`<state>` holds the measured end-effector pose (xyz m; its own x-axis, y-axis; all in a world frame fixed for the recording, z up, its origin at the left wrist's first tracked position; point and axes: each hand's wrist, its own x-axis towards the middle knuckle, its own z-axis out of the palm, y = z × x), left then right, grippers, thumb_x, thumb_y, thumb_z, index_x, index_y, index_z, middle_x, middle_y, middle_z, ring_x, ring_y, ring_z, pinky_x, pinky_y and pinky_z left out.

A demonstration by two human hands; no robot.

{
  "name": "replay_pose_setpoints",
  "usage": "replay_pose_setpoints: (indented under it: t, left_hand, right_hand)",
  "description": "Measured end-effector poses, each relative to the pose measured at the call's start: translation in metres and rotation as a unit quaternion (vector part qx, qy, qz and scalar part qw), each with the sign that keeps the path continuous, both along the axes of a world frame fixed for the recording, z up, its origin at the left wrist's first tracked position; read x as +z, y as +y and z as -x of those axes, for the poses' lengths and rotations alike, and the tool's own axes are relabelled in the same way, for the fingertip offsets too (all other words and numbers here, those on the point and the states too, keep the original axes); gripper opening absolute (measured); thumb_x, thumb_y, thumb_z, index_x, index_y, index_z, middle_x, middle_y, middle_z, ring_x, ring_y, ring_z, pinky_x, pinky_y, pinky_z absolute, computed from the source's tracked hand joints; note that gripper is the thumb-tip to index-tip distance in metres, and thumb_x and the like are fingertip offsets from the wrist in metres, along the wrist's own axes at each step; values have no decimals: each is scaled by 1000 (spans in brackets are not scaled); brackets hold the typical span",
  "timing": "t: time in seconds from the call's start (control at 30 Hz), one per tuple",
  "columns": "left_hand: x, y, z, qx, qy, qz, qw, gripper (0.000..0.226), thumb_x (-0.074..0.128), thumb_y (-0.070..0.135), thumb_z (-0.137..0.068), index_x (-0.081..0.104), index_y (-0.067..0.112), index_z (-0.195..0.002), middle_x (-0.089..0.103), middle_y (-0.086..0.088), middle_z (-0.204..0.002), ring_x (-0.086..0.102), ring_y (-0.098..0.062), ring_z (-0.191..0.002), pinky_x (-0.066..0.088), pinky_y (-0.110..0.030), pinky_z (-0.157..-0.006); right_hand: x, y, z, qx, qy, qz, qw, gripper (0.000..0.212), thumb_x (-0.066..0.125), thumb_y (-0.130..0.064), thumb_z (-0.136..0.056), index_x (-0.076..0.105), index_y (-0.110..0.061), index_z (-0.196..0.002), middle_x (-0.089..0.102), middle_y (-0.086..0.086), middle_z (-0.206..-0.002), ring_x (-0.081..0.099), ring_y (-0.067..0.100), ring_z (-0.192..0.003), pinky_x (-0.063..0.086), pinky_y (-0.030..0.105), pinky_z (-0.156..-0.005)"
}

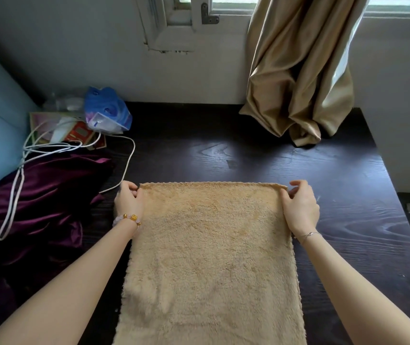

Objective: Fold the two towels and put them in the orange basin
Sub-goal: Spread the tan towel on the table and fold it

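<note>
**Head view: both hands pinching the far corners of one tan towel on the counter**

Head camera is looking down on a tan fleecy towel [211,257] that is lying flat on the dark wood-grain counter [348,195], its long side running from the near edge of the frame away from the person. The left hand [128,201] is closing thumb and fingers on the far left corner of the towel; the right hand [299,205] is pinching the far right corner in the same way. Both corners are sitting slightly raised, and the far edge is stretching straight between the two hands. A beaded bracelet [130,218] is showing on the left wrist and a thin chain [308,234] on the right.

To the left, a purple cloth [42,195] is lying bunched on the counter with a white cable [22,170] draping over it. Behind it, a blue plastic bag [108,112] is resting near the wall. A beige curtain [300,78] is hanging down onto the far right of the counter.
</note>
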<state>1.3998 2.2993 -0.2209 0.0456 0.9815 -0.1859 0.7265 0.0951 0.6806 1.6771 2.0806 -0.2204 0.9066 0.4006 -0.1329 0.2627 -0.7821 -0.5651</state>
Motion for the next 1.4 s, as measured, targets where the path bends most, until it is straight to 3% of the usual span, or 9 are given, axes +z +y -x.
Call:
replay_pose_setpoints:
  t: [0.1,0.23,0.5,0.7,0.87,1.07,1.27,1.4]
  left_hand:
    - [8,-14,11,-12,-13,-12,1000,9,50,16,-91,49,14,-100,51,-2,-100,53,-20,-84,45,-35,-72]
    - [13,-50,42,-46,-9,-9,999,18,52,17,-92,51,11,-108,51,-3,-112,54,-16,-89,44,-32,-75]
    - [23,-126,119,-57,-31,89,994,23,53,13,-93,52,12,-116,58,-3,-109,53,-14,-97,43,-29,-80]
    - [25,-155,158,-102,-41,177,978,21,55,13,-91,54,18,-111,59,-4,-109,59,-21,-100,49,-42,-90]
    - [26,-171,177,-120,-46,200,971,19,56,14,-91,56,17,-109,60,-5,-106,59,-20,-96,51,-42,-84]
    - [35,-189,198,-111,-126,247,954,19,55,11,-91,58,18,-108,66,-1,-99,60,-16,-96,47,-28,-74]
    - [28,-188,210,-198,-65,229,951,37,56,-9,-82,57,23,-100,64,0,-98,59,-14,-93,46,-17,-71]
    - [22,-188,213,-249,-16,190,950,37,67,-5,-76,57,29,-87,61,-1,-93,56,-16,-89,44,-14,-69]
  right_hand:
    - [5,-14,10,5,-45,-36,998,31,54,-25,-92,51,-10,-119,54,8,-116,58,28,-98,43,39,-79]
    - [9,-51,40,32,-30,-57,997,26,56,-18,-91,54,-11,-117,57,6,-110,57,22,-96,47,38,-81]
    - [23,-147,101,6,84,-49,995,18,54,-16,-92,62,-17,-108,63,-4,-101,58,12,-91,41,27,-75]
    - [23,-200,142,-6,140,-35,989,9,59,-22,-90,65,-25,-95,67,-13,-91,60,2,-87,42,24,-71]
    - [20,-223,170,1,170,-20,985,6,62,-25,-88,65,-30,-89,67,-18,-87,59,-4,-86,41,16,-68]
    - [22,-234,188,-11,161,-42,986,8,63,-25,-88,63,-28,-95,66,-15,-90,59,-1,-87,40,15,-68]
    - [22,-235,195,-20,152,-78,985,18,67,-17,-84,65,-23,-100,67,-10,-93,60,7,-89,41,23,-75]
    - [24,-235,199,-25,164,-114,980,21,69,-12,-82,66,-21,-100,68,-6,-93,61,7,-89,43,23,-78]
